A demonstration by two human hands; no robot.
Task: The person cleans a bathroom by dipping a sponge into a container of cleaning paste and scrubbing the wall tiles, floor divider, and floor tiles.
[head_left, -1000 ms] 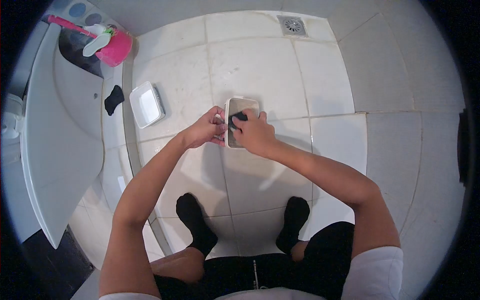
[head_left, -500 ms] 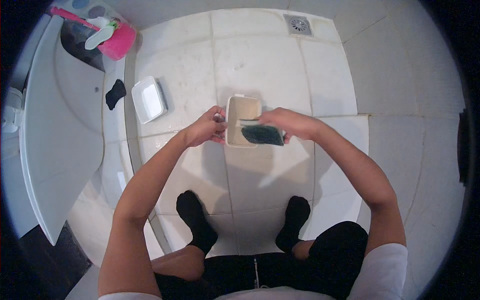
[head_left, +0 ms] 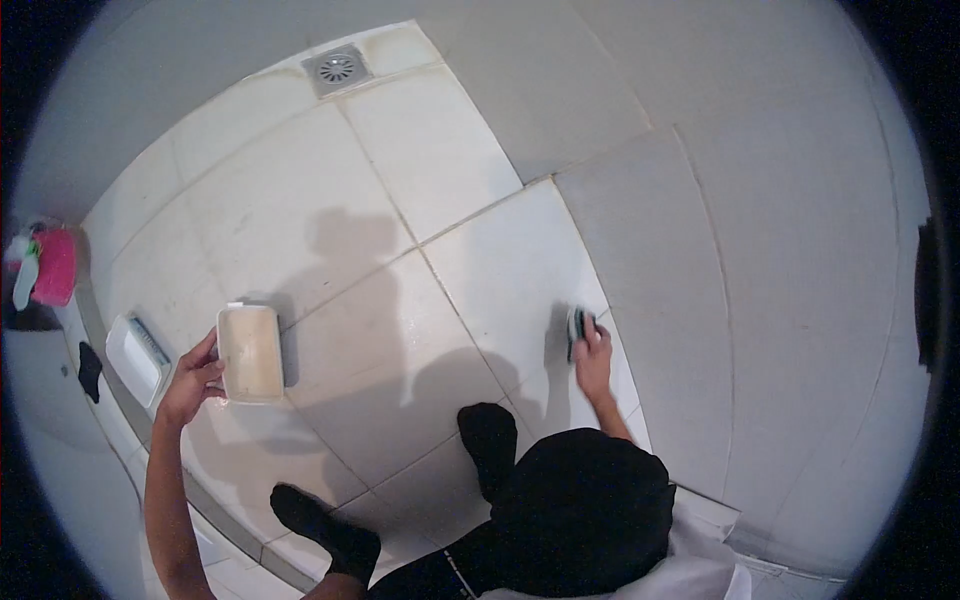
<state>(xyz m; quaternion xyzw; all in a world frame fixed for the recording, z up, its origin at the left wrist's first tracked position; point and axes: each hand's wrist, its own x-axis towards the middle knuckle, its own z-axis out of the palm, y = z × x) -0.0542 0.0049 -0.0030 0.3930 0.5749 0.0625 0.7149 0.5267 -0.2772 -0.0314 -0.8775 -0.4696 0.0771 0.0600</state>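
Our left hand [head_left: 192, 382] has its grip closed on the left side of a rectangular plastic container [head_left: 252, 365], whose open top faces us above the tiled floor [head_left: 250, 220]. Well apart, our right hand [head_left: 592, 365] grips a scouring sponge [head_left: 574, 327] near the grey wall [head_left: 670, 260]. A white tub [head_left: 133, 360] sits just beside our left hand.

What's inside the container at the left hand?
Inside the container, only a plain beige surface shows, no separate object; whether that's bottom or liquid, I can't tell. The left hand covers part of its outer side, and the container hides the floor below.
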